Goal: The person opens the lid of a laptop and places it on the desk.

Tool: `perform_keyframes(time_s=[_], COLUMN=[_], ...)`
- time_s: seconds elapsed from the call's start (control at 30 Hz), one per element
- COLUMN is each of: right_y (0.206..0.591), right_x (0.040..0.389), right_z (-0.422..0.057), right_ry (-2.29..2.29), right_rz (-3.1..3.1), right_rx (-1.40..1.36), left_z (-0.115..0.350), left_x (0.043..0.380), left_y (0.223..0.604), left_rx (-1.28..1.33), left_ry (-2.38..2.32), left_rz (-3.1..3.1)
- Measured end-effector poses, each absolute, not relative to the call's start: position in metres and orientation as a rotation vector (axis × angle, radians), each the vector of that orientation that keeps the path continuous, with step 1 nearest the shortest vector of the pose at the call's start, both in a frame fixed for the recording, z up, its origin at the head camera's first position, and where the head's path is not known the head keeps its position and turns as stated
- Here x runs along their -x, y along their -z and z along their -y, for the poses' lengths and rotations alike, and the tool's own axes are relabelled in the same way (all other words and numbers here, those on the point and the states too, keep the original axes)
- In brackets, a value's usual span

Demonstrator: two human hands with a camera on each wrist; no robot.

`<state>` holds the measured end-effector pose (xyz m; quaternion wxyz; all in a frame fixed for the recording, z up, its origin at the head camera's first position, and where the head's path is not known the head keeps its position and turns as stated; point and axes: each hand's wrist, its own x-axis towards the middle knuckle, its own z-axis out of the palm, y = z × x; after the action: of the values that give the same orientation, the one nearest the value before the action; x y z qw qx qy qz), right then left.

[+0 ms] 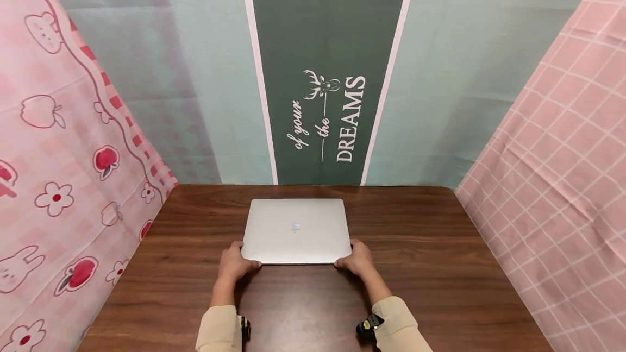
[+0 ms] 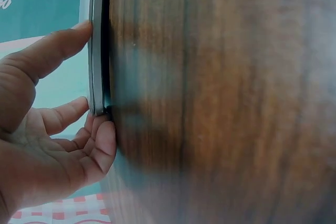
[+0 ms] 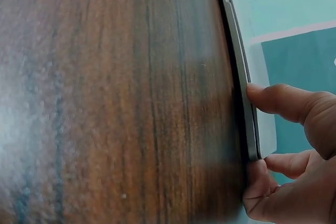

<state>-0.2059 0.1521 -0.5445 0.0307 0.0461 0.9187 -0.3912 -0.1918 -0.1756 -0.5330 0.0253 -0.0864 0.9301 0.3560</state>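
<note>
A closed silver laptop (image 1: pixel 295 240) with a small shiny logo lies flat on the wooden table, its front edge facing me. At its near left corner my left hand (image 1: pixel 233 263) grips it, the thumb on the front edge and the other fingers round the side. My right hand (image 1: pixel 359 259) holds the near right corner in the same way. The left wrist view shows the laptop's thin edge (image 2: pixel 98 51) between thumb and curled fingertips, low at the tabletop. In the right wrist view a finger of the right hand (image 3: pixel 299 195) sits at the corner's underside.
The brown wood-grain table (image 1: pixel 415 265) extends on all sides of the laptop. Behind its far edge hangs a green curtain (image 1: pixel 327 26) with white lettering. Pink patterned cloths (image 1: pixel 68 178) flank the table left and right. A dark strap device (image 1: pixel 368 327) is on the right wrist.
</note>
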Motion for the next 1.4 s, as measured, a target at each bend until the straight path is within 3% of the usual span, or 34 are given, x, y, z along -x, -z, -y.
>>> perform_keyframes(time_s=[1.4], right_y=[0.539], right_x=[0.17], right_z=[-0.161], right_ry=[1.221], right_rz=[-2.831], right_rx=[-0.198], left_z=[0.168], left_x=[0.168], left_y=[0.526], left_rx=[0.201], left_ry=[-1.02], left_rz=[-2.908])
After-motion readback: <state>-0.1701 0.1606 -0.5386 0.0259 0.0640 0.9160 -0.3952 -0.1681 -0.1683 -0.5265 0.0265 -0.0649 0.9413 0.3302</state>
